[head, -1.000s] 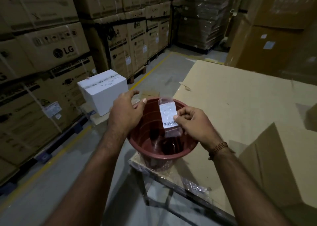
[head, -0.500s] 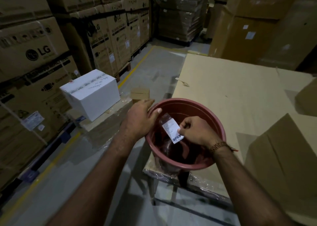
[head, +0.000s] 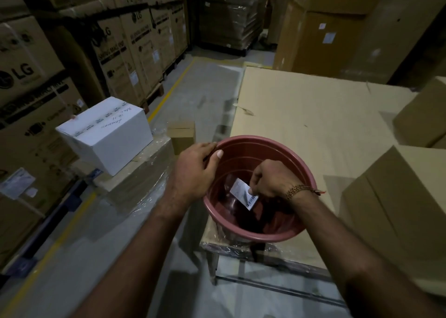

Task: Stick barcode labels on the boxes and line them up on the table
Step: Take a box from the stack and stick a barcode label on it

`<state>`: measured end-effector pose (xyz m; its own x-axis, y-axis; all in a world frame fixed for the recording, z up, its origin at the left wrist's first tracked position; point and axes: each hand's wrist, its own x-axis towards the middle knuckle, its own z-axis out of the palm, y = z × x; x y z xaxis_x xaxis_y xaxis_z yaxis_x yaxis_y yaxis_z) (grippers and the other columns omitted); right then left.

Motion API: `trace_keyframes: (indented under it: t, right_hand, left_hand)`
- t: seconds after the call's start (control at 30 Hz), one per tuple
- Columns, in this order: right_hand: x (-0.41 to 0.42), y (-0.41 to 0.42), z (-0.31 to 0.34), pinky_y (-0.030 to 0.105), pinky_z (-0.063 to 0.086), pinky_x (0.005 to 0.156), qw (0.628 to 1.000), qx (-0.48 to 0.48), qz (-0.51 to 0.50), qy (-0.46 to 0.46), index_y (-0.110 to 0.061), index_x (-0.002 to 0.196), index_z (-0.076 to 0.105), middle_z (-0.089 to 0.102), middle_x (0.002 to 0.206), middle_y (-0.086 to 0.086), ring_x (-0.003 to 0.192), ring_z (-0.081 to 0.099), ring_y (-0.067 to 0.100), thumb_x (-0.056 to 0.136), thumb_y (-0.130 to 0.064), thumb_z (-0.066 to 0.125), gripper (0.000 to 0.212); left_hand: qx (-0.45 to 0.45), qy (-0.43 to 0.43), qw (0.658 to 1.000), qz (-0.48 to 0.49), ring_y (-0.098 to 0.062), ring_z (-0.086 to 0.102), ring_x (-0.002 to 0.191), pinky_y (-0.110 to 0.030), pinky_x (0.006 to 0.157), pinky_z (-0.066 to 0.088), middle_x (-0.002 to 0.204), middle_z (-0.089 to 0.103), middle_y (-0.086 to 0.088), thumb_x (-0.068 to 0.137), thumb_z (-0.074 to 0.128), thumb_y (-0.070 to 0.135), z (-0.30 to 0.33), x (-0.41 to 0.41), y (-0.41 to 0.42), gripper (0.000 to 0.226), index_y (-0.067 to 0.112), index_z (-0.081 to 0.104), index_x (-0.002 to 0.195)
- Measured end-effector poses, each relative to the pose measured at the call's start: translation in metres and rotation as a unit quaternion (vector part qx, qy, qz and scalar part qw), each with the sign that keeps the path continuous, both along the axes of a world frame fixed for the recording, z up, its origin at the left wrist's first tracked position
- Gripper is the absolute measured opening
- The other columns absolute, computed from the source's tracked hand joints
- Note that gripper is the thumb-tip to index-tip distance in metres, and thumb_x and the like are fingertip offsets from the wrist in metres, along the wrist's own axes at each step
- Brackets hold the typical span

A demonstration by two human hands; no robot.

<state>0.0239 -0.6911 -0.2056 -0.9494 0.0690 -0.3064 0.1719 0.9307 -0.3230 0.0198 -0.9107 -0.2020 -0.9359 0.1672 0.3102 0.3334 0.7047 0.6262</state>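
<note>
Red bucket (head: 293, 235) on desk (head: 309, 115): left hand (head: 195, 170) gripped the rim; right hand (head: 270, 182) pinched label (head: 242, 192) inside. Best practice: lift it by one corner, unfolded.

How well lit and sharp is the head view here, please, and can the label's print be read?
Head view: dim overall; the bucket interior is in deep shadow; wide-angle bending tilts the stacked cartons; the barcode label in the right hand shows bars, but its text is too small to read.
</note>
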Motion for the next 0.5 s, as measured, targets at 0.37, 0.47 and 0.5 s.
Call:
trace_keyframes:
  t: [0.37, 0.47, 0.5]
  right_hand:
    - [-0.005, 0.0, -0.003, 0.03, 0.057, 0.084, 0.998, 0.038, -0.031, 0.032, -0.026, 0.095, 0.077, 0.076, 0.102, -0.002, 0.099, 0.073, 0.023, 0.075, -0.04, 0.094, 0.03]
    - [0.004, 0.004, 0.006, 0.03, 0.057, 0.085, 0.998, 0.002, -0.026, 0.052, -0.026, 0.095, 0.078, 0.075, 0.096, -0.007, 0.095, 0.071, 0.017, 0.079, -0.041, 0.092, 0.026]
    - [0.008, 0.005, 0.009, 0.029, 0.056, 0.085, 0.998, -0.011, -0.022, 0.058, -0.026, 0.098, 0.078, 0.075, 0.094, -0.007, 0.094, 0.071, 0.015, 0.08, -0.04, 0.091, 0.026]
  left_hand:
    - [-0.007, -0.003, 1.0, -0.001, -0.013, 0.064, 0.114, -0.029, 0.093, 0.047, 0.125, 0.073, 0.0, 0.108, 0.054, 0.042, -0.004, -0.001, -0.003, 0.04, 0.021, 0.069, 0.139]
    - [-0.02, -0.003, 1.0, -0.001, -0.014, 0.063, 0.114, -0.035, 0.096, 0.051, 0.125, 0.072, 0.001, 0.108, 0.052, 0.046, -0.005, -0.003, -0.002, 0.044, 0.021, 0.068, 0.14]
    - [-0.026, -0.005, 1.0, 0.001, -0.014, 0.062, 0.114, -0.039, 0.098, 0.053, 0.124, 0.072, 0.002, 0.108, 0.051, 0.048, -0.005, -0.004, -0.001, 0.044, 0.022, 0.068, 0.139]
